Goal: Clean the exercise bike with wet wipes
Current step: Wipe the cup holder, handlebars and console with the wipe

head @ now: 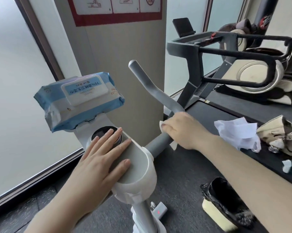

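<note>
Grey handlebar (160, 96) of the exercise bike (138, 167) is mid-wipe: right hand (179, 130) curls around the bar near its root, a white wet wipe (162, 123) trapped between fingers (166, 126) and tube so it covers the whole circumference as it slides. Left hand (100, 158) lies flat, fingers straight, gripping nothing, pressed on the console top just inboard of the right fingers, probably bracing the bike. Wipes pack (79, 100) is parked on the console just beyond the left fingertips, handy for refills. Lined bin (226, 202) sits on the floor below the right forearm for used wipes.
</note>
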